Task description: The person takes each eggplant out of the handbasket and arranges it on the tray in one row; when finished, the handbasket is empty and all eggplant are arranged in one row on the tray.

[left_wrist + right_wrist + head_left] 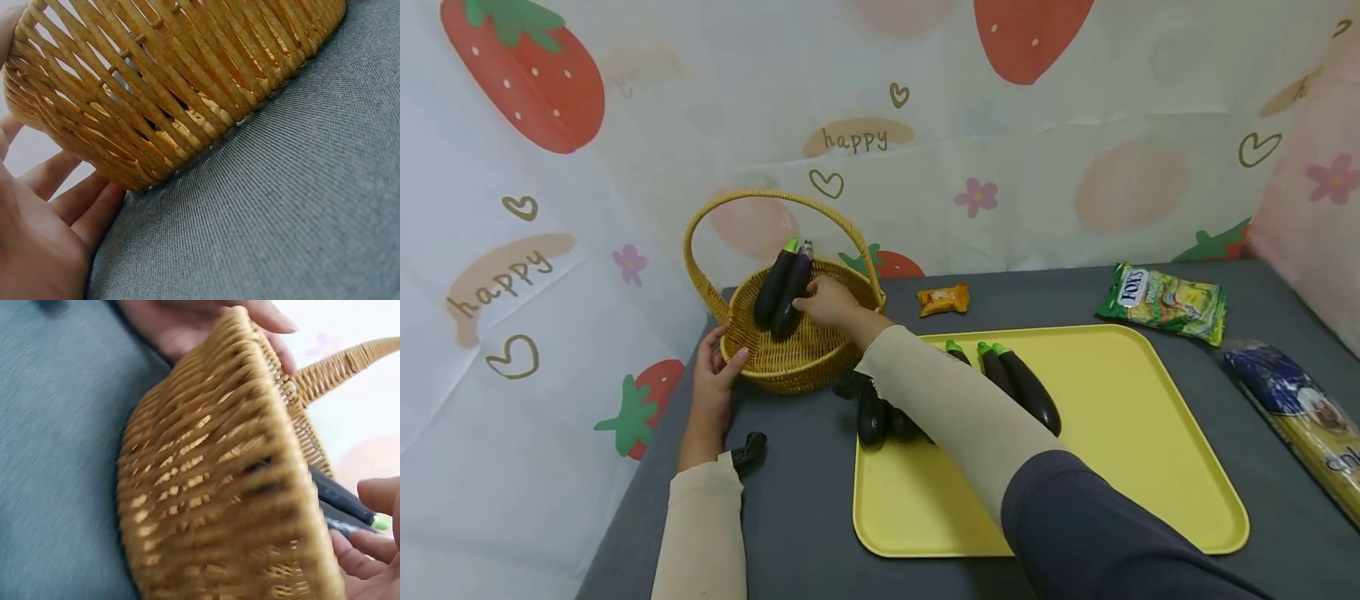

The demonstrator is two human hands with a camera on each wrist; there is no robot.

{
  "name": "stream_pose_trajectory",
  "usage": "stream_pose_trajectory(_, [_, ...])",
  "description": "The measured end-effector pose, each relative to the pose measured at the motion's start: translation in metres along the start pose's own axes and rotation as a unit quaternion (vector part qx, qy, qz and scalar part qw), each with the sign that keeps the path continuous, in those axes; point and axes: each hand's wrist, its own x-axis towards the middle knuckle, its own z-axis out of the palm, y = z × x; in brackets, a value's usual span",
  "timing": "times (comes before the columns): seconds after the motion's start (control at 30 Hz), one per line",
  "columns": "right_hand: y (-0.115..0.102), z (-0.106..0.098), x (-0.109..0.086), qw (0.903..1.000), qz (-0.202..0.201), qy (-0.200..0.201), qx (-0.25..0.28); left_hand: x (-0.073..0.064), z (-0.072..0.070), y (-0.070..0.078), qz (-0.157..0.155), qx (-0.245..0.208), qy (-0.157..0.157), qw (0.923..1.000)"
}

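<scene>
In the head view a yellow wicker basket (790, 379) with a tall handle stands at the left. Two dark eggplants lean side by side in it: a left eggplant (772, 287) and a right eggplant (797, 283), stems up. My right hand (835, 307) reaches over the rim and pinches the right eggplant; in the right wrist view its thumb and fingers lie on either side of it. My left hand (715, 379) holds the basket's near-left side, thumb at the rim, fingers along the outer wall (181, 81).
A yellow tray (1135, 433) bears several more eggplants (1030, 392), partly hidden by my right sleeve. Behind it lies an orange wrapped snack (943, 300). A green Fox's candy bag (1165, 302) and a blue-and-yellow packet (1300, 408) lie at the right. A printed curtain hangs behind.
</scene>
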Motion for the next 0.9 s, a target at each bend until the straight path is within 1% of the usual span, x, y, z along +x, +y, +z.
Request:
stream_pose_trajectory(0.1, [0.002, 0.01, 0.011, 0.9989, 0.042, -0.001, 0.022, -0.002, -0.001, -0.003, 0.0, 0.002, 0.002, 1.0])
stream_pose_trajectory(0.17, [0.002, 0.014, 0.016, 0.9964, 0.069, -0.005, 0.049, -0.002, -0.001, -0.003, 0.001, 0.007, 0.001, 1.0])
stream_pose_trajectory(0.23, [0.001, 0.016, 0.019, 0.9933, 0.086, -0.008, 0.077, -0.002, -0.001, -0.002, 0.0, 0.009, 0.0, 1.0])
stream_pose_trajectory(0.4, [-0.004, 0.021, 0.026, 0.987, 0.095, 0.001, 0.13, -0.003, -0.001, -0.002, 0.002, 0.017, -0.001, 0.9999])
stream_pose_trajectory(0.5, [-0.004, 0.023, 0.029, 0.9821, 0.114, -0.004, 0.15, -0.004, -0.002, -0.002, -0.004, 0.022, 0.002, 0.9997])
stream_pose_trajectory(0.6, [-0.003, 0.022, 0.032, 0.9778, 0.122, 0.001, 0.171, -0.004, 0.0, -0.003, -0.003, 0.022, -0.003, 0.9998])
stream_pose_trajectory(0.73, [-0.002, 0.02, 0.038, 0.9758, 0.116, 0.02, 0.184, 0.0, 0.002, -0.004, 0.006, 0.013, -0.01, 0.9998])
stream_pose_trajectory(0.9, [-0.001, 0.025, 0.045, 0.9804, 0.111, -0.002, 0.162, 0.0, -0.001, -0.004, 0.002, 0.007, 0.002, 1.0])
